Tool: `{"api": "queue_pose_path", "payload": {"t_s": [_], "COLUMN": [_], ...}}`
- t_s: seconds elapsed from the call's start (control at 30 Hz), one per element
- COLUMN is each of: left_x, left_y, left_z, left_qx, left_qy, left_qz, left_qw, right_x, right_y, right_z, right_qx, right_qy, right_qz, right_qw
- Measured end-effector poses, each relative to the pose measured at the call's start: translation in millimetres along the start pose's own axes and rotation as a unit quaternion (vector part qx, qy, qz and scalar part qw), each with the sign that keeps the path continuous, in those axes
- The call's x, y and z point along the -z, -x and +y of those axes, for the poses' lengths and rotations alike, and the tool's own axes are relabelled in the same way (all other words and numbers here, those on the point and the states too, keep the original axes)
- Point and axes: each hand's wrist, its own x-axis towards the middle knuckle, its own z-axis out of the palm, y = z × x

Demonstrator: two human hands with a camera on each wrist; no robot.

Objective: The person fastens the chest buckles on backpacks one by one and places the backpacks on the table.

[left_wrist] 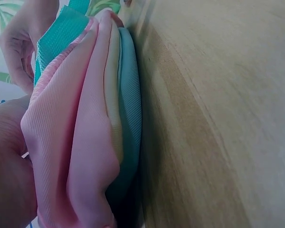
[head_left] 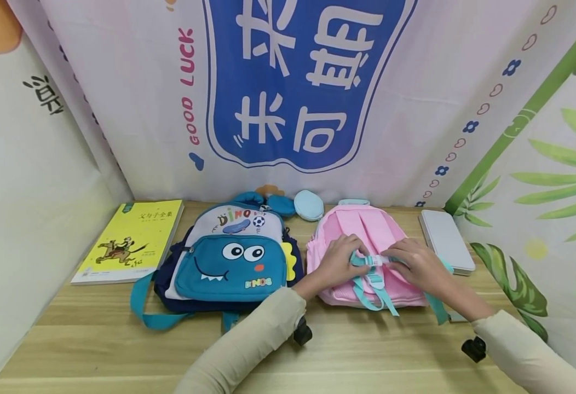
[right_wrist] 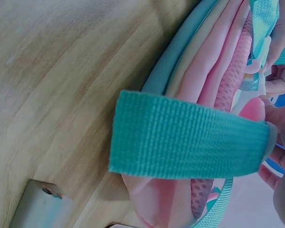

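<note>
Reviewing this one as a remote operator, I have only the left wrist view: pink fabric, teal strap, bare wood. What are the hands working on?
Observer: In the head view, the left hand and right hand grip a pale buckle between them, over a pink backpack.

Operator: What sits on the backpack's left, outside my picture?

Observer: A blue backpack with a dinosaur face on its front.

Operator: And on the right?

Observer: The head view shows a flat white box lying on the table.
</note>
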Motion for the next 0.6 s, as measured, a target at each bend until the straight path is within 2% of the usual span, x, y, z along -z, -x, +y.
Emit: {"api": "queue_pose_path", "payload": {"t_s": [0.6], "left_x": [-1.1], "left_y": [0.0], "left_z": [-0.1], "left_qx": [-0.002], "left_qy": [-0.017], "left_qz": [-0.007], "left_qw": [0.9998], "right_x": [-2.7], "right_y": [2.6], "right_z": [1.3], "right_qx": [0.008], "right_qy": [-0.003], "right_qz": [0.009], "right_qw": [0.9999]}}
